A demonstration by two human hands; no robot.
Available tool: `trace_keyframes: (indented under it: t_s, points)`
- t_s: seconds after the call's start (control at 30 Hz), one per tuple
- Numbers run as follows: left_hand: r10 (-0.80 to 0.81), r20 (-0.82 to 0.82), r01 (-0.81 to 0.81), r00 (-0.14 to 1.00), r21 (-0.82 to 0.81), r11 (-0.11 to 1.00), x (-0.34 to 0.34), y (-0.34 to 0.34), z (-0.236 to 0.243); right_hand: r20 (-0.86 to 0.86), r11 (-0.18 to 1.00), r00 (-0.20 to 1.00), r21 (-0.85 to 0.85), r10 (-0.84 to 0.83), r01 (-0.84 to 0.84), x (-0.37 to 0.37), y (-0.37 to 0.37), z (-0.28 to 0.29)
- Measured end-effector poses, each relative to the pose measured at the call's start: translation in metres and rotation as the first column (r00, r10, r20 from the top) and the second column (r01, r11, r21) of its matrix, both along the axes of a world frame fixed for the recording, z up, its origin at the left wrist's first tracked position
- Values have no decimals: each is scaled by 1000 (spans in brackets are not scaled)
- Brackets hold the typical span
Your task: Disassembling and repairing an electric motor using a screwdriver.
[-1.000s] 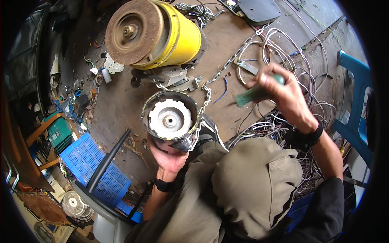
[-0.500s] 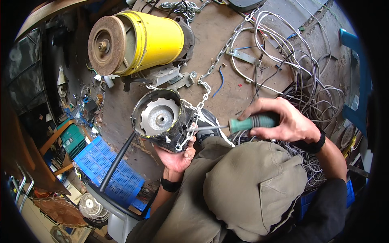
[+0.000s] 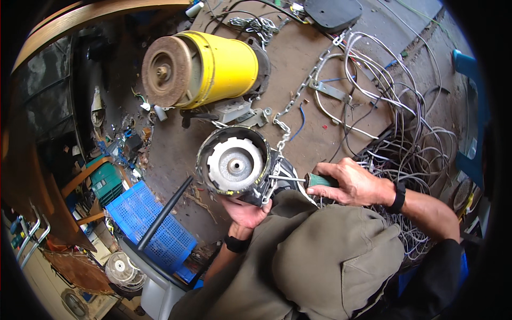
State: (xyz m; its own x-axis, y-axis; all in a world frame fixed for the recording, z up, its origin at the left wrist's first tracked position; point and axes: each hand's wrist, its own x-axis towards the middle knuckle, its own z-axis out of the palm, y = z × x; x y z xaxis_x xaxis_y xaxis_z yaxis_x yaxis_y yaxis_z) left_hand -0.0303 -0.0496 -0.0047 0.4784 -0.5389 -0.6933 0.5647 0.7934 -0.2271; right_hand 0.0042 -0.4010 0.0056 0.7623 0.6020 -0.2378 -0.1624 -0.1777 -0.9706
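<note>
Head-worn fisheye, facing down, close overhead

A workshop: screwdriver, yellow machine, rusty disc, cables heaped toward the right edge of the dirty floor, scraps toward its left.

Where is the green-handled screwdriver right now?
In the head view, the green-handled screwdriver is right of centre, held in the right hand, its shaft pointing left toward the round black housing.
</note>
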Motion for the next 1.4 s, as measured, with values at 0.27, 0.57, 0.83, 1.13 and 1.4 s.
trace_keyframes:
  t_s: [0.27,0.57,0.83,1.13,1.4]
  points:
    - [65,-60,-70,996,-88,994,-21,-1,-18,-166,987,974,20,-156,162,-13,28,-20]
    - [150,245,-127,958,-107,986,-9,-24,-6,-97,975,972,34,-214,218,-46,43,-41]
    - [23,276,25,961,-171,985,-10,-3,-20,74,971,975,-101,-211,218,-24,26,-23]
    - [-681,363,-88,636,911,403,40,-14,42,-241,955,962,-291,-127,53,37,-72,12]
    - [-945,-317,-718,-78,676,-168,73,-75,124,-615,981,779,42,-122,187,34,-20,11]
